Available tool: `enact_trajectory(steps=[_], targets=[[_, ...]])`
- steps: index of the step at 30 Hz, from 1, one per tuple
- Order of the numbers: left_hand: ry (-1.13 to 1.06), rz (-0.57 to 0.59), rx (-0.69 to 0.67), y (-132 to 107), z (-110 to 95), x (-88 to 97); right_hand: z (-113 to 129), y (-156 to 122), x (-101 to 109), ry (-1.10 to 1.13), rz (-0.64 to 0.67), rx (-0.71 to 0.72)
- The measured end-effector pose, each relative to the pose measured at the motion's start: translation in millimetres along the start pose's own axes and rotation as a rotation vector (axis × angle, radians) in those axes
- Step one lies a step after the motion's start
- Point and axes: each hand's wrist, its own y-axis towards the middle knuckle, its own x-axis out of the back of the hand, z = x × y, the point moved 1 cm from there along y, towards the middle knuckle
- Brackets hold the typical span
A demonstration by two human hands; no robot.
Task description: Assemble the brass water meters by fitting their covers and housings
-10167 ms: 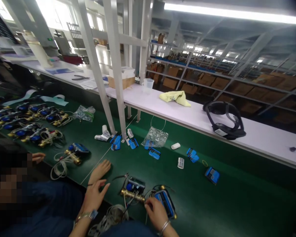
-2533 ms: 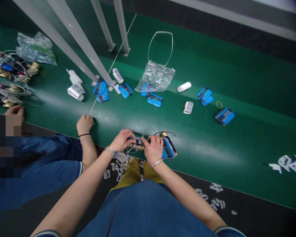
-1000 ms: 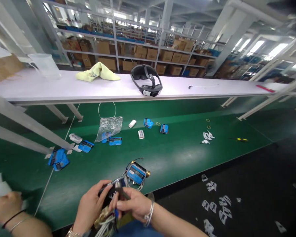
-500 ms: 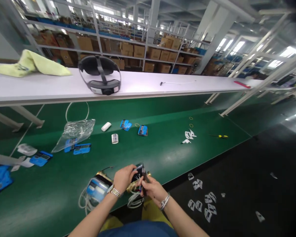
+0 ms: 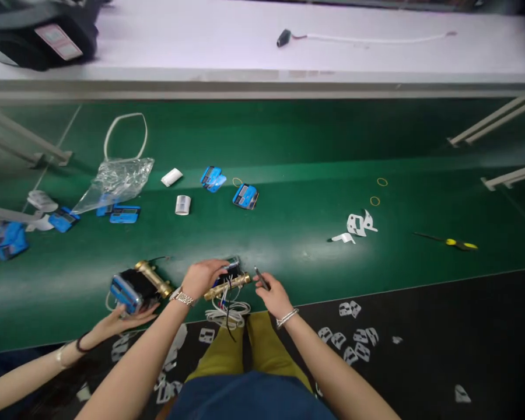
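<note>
My left hand (image 5: 201, 280) closes over the top of a meter with a dark box and a brass pipe body (image 5: 227, 286) near the bench's front edge. A coil of white cable (image 5: 227, 315) hangs in front of that meter. My right hand (image 5: 275, 296), just right of the brass pipe, grips a slim dark strip-like piece (image 5: 262, 279); its exact kind is unclear. To the left, a co-worker's hand (image 5: 129, 318) touches a second meter, with a blue face (image 5: 126, 293) and brass pipe.
Blue label plates (image 5: 245, 196), white label rolls (image 5: 182, 205) and a clear plastic bag (image 5: 118, 181) lie on the green bench (image 5: 289, 245). Rightward are peeled white backings (image 5: 356, 225) and a yellow-handled screwdriver (image 5: 461, 244). A white shelf (image 5: 201, 46) crosses behind.
My view has tilted down. My right hand has moved away from the meter, holding the dark piece. A co-worker's hand has come in from the left onto the other meter.
</note>
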Motion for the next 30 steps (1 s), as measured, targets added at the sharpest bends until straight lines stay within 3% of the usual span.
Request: enact_trajectory(steps=[4,8,13,19,30], targets=[[-0.079,-0.014,0.030,4.9,14.3,3.5,4.4,4.0,3.3,-0.237,-0.006,0.112],[-0.198,-0.023,0.046,18.3,29.3,10.1,27.9,10.4,-2.0,-0.453,-0.023,0.268],[-0.319,-0.062,0.105,34.6,45.0,15.4,55.8,36.1,-12.7,-0.915,-0.114,0.544],[-0.443,-0.069,0.119,41.2,55.8,10.6,68.7,60.7,-33.4,-1.025,-0.126,0.652],[-0.530,-0.058,0.072,41.6,60.5,7.7,75.6,56.8,-39.3,-1.107,-0.110,0.648]])
